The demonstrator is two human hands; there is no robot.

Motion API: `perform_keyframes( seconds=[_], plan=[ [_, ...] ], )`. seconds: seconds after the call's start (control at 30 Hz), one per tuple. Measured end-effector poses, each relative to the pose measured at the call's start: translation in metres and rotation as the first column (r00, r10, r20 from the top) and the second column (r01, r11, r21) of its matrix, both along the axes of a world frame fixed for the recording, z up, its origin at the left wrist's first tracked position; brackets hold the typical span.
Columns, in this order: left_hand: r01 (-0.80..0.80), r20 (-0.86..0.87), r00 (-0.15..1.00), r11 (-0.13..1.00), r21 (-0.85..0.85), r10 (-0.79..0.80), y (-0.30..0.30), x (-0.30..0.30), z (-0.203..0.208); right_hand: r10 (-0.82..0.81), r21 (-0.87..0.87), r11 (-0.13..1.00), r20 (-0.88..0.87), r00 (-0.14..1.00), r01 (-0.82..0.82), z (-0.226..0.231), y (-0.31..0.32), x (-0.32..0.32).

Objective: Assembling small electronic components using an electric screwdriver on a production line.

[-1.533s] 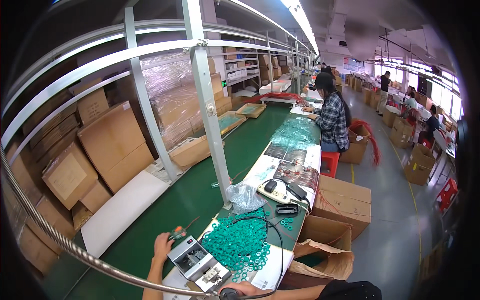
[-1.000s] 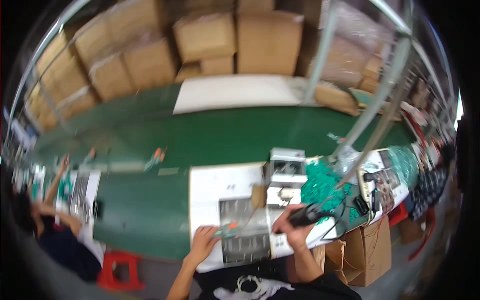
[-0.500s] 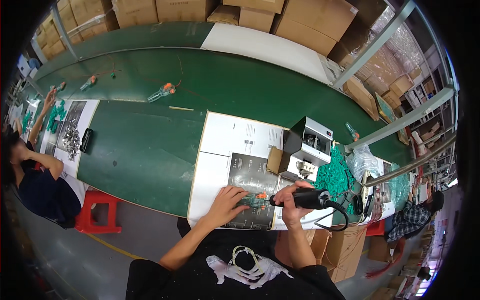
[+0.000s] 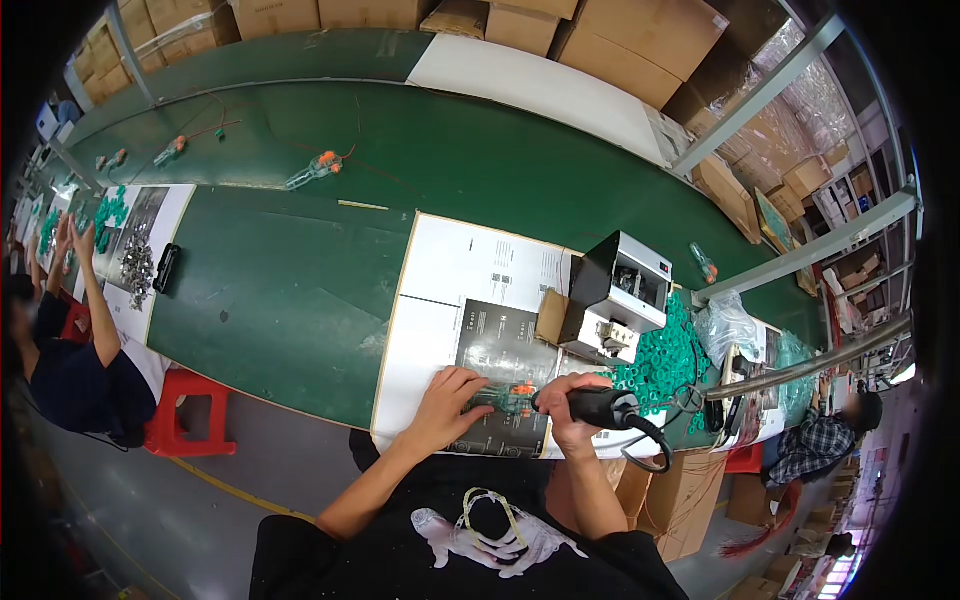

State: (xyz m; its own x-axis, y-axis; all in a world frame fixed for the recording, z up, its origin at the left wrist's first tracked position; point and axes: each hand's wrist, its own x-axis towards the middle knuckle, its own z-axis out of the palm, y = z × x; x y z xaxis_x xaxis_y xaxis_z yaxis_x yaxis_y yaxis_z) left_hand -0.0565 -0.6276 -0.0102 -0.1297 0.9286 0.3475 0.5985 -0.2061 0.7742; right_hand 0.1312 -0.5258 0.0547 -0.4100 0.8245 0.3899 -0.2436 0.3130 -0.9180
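A see-through teal plastic piece with orange parts (image 4: 515, 401) lies on the dark printed part of the work sheet (image 4: 420, 345). My left hand (image 4: 446, 412) is closed round its left end and holds it down against the sheet. In my right hand (image 4: 568, 414) is a black electric screwdriver (image 4: 604, 408) with a coiled cord, held level. Its tip points left and meets the orange end of the piece; whether it sits on a screw is too small to tell.
Beyond my right hand stands a black-and-silver machine (image 4: 620, 300), beside a heap of green rings (image 4: 660, 355). Similar teal-and-orange pieces (image 4: 316, 170) lie along the far bench. At left a co-worker (image 4: 85, 370) sits by a red stool (image 4: 190, 412). A metal post (image 4: 810, 245) slants at right.
The screwdriver has moved slightly left, closer against the piece. My left hand keeps its hold. The co-worker at left has raised both hands over their table.
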Motion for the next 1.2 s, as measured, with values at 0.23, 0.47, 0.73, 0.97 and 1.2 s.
perform_keyframes(
  seconds=[0.23,0.47,0.73,0.97,1.2],
  plan=[
    [-0.056,-0.006,0.998,0.998,-0.026,0.056,-0.003,-0.001,0.000,0.097,-0.015,0.995,-0.025,0.995,-0.097,-0.008,0.004,0.000],
    [-0.030,-0.001,1.000,0.999,-0.043,0.030,-0.001,-0.001,-0.001,0.060,0.022,0.998,0.064,0.996,-0.062,-0.003,0.003,-0.005],
    [-0.037,-0.025,0.999,0.999,0.016,0.037,-0.004,0.000,0.000,-0.494,0.056,0.854,-0.218,0.841,0.517,0.095,0.070,0.007],
    [-0.017,-0.036,0.999,0.999,0.038,0.018,-0.002,-0.001,0.002,-0.569,0.107,0.811,-0.088,0.818,0.576,0.074,0.097,0.013],
    [0.029,-0.036,0.999,0.999,0.040,-0.027,0.015,0.008,0.003,-0.349,0.001,0.937,-0.073,0.934,0.350,0.069,0.045,0.012]
  ],
)
